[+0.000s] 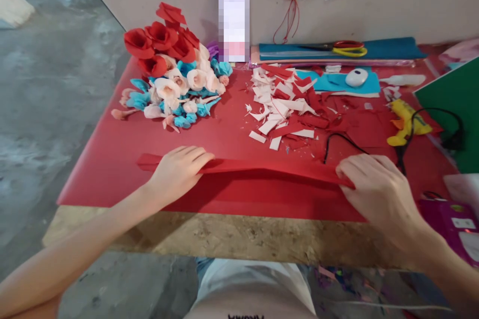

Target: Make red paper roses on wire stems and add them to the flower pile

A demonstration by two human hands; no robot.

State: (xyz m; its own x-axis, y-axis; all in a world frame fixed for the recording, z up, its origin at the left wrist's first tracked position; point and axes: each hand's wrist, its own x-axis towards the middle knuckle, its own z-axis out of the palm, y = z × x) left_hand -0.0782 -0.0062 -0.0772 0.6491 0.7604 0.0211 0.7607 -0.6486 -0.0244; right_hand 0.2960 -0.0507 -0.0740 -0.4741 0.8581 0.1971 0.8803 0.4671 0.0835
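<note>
A long, narrow strip of red crepe paper [262, 167] stretches sideways across the near part of the table, just above its red cover. My left hand [183, 172] is closed on it toward the left, with a short end [147, 161] sticking out beyond the fingers. At the other end, my right hand [374, 184] grips the paper with curled fingers. Between the hands the strip sags slightly and looks folded. The fingertips of both hands are partly hidden.
Paper flowers [172, 75] in red, white and blue lie at the back left, beside a propped phone [234, 22]. White and red scraps [279, 104] are heaped mid-table. Scissors [348, 48] rest on a blue roll [389, 49]. A yellow glue gun [407, 122] with black cable lies right.
</note>
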